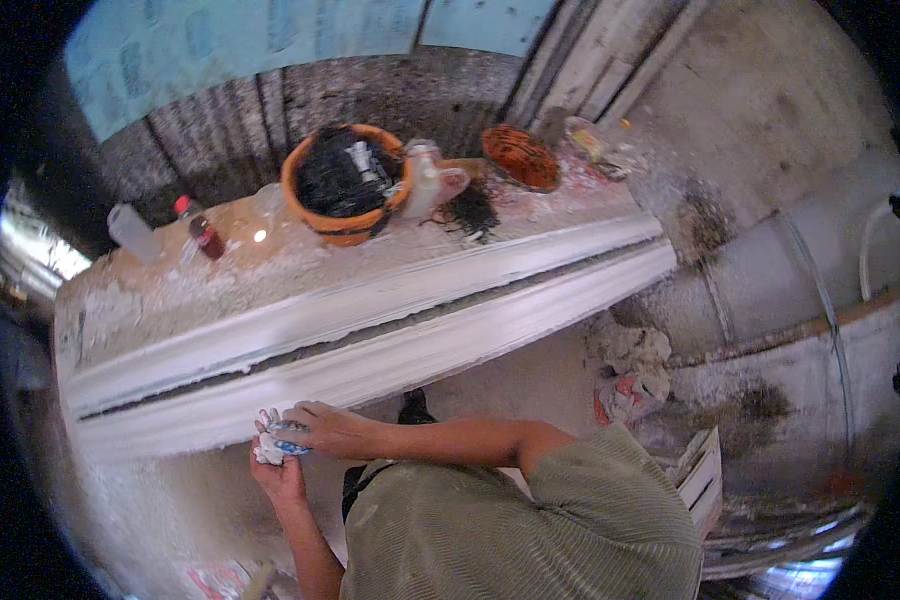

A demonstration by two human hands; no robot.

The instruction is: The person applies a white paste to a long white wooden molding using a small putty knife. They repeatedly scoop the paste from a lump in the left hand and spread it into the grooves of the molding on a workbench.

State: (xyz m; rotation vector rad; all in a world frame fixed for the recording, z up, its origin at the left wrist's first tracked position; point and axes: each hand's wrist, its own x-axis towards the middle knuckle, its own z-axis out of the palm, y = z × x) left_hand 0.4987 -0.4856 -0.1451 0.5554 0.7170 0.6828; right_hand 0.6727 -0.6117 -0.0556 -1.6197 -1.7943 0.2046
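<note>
My two hands meet just off the near edge of the bench, left of centre. My left hand (278, 478) is palm up and closed round a white, paste-like lump (267, 449); its fingers are smeared white. From above, my right hand (320, 426) grips a small blue-and-white piece (292, 437), pressed against the lump; its exact kind is too small to tell. Just beyond them, two long white moulded strips (370, 370) lie side by side along the bench, with a dark narrow gap between them.
At the bench's (110, 310) back stand a pale bottle (133, 232), a red-capped bottle (204, 236), an orange tub (292, 190) with black lining, a whitish jug (425, 180) and a reddish-brown bowl (520, 157). Dark fibres (468, 212) lie nearby. A crumpled bag (625, 395) rests on the floor.
</note>
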